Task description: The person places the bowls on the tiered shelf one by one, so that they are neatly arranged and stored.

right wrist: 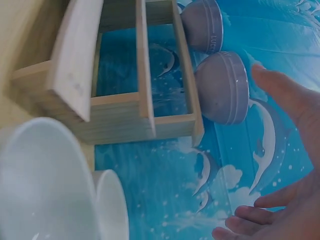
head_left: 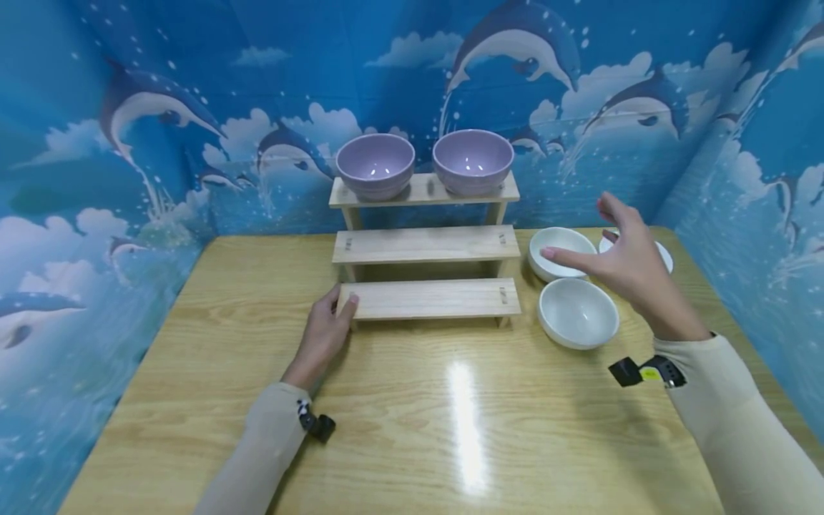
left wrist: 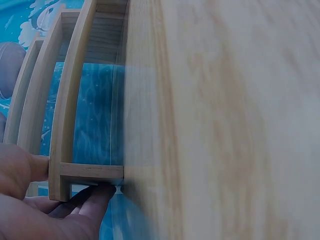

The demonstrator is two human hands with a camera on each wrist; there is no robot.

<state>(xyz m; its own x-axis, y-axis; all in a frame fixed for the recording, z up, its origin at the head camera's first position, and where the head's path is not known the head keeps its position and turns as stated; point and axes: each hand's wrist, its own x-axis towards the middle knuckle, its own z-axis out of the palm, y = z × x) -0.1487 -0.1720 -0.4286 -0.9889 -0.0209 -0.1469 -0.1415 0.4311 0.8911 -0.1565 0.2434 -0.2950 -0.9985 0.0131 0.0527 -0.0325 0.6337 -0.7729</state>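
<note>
A three-step wooden rack (head_left: 428,299) stands on the table, with two purple bowls (head_left: 376,166) side by side on its top step. My left hand (head_left: 324,330) grips the left end of the lowest step. In the left wrist view the thumb of this hand (left wrist: 55,205) lies on one side of the board and the fingers are on the other. My right hand (head_left: 634,261) is raised over the white bowls (head_left: 578,315) right of the rack, thumb and fingers spread apart, holding nothing. The right wrist view shows the spread hand (right wrist: 285,200) apart from the purple bowls (right wrist: 222,87).
Beside the rack's right end are a front white bowl, another white bowl (head_left: 555,243) behind it, and a white dish (head_left: 666,256) partly hidden by my right hand. A blue dolphin-print cloth (head_left: 399,86) hangs behind and at both sides of the wooden table (head_left: 386,429).
</note>
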